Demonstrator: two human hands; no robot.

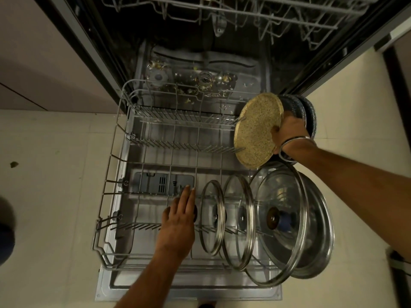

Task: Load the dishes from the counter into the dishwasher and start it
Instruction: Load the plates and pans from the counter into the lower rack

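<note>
The dishwasher [200,63] stands open with its lower rack [115,170] pulled out over the dropped door, the rack's left half bare wire. Near the front middle the left hand [178,221] reaches down with fingers straight and close together, resting against a dark knob at the rack's tines, just left of three glass lids [212,218] standing on edge — small, medium, large — with a steel lid [320,230] behind the largest. At the rack's right rear the right hand [289,132] grips a speckled tan plate [255,130] by its rim, tilted upright over the tines, with dark blue plates [308,112] just behind it.
</note>
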